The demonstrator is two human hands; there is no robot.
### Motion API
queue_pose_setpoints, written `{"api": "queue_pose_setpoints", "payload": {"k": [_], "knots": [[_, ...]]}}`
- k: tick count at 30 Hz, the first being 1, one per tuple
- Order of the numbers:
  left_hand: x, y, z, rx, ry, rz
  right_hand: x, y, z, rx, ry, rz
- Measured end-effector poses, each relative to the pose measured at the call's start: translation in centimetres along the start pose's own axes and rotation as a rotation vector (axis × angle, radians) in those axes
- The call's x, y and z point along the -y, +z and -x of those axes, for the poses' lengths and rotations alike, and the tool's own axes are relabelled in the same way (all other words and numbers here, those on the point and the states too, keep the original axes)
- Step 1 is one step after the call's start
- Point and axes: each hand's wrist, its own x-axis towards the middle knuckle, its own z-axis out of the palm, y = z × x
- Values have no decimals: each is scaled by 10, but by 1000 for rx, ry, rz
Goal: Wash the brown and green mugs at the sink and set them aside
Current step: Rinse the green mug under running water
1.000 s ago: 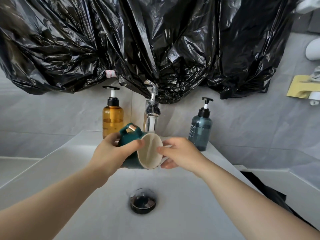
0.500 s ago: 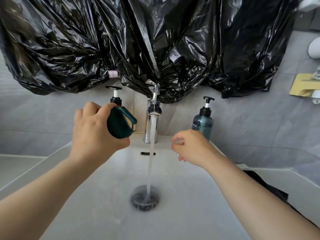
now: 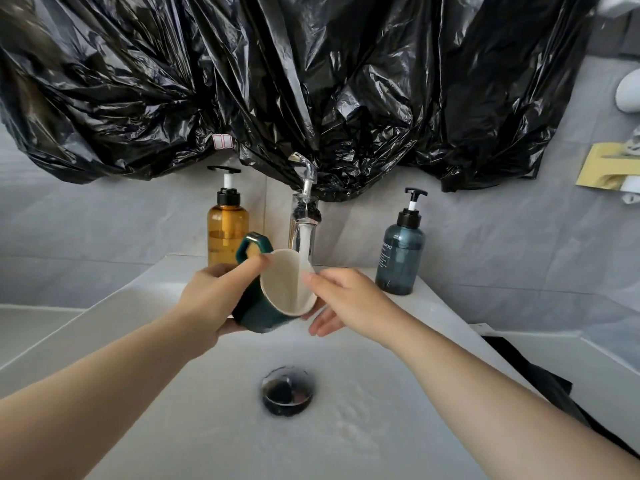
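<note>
The green mug (image 3: 258, 311) with a cream inside is tilted on its side over the white sink (image 3: 114, 306), mouth toward me. My left hand (image 3: 211, 299) grips its body, thumb at the rim. Water from the chrome tap (image 3: 304, 216) streams into the mug's mouth. My right hand (image 3: 343, 303) is at the mug's right rim, fingers extended and touching it. No brown mug is in view.
An amber pump bottle (image 3: 227, 226) stands behind the mug on the sink's back ledge, a blue-grey pump bottle (image 3: 400, 258) to the right. Black plastic sheeting (image 3: 311, 81) hangs over the wall. The drain (image 3: 287, 389) sits below. A dark object (image 3: 526, 372) lies at the right.
Half a second ago my left hand held the mug raised by the amber bottle, away from the stream. It has come back down under the water, and my right hand has returned to the rim.
</note>
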Motion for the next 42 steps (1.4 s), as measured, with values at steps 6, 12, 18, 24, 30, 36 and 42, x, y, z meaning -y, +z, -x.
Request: {"api": "queue_pose_setpoints", "payload": {"k": [6,12,18,24,30,36,42], "knots": [[6,0,-1,90,31,-36,-1,3,1,-5,94,-100],[7,4,-3,97,46,-49,2,2,4,50,231,-274],[9,2,-5,66,101,-141,4,0,3,12,167,-129],[6,4,-1,88,105,-40,6,7,3,-11,199,-319],[6,1,-3,65,231,-181,4,-7,4,-359,-14,599],[7,0,-3,41,264,-190,-5,0,-2,-146,18,165],[8,2,-2,92,244,-130,-8,13,-3,-16,203,-248]]}}
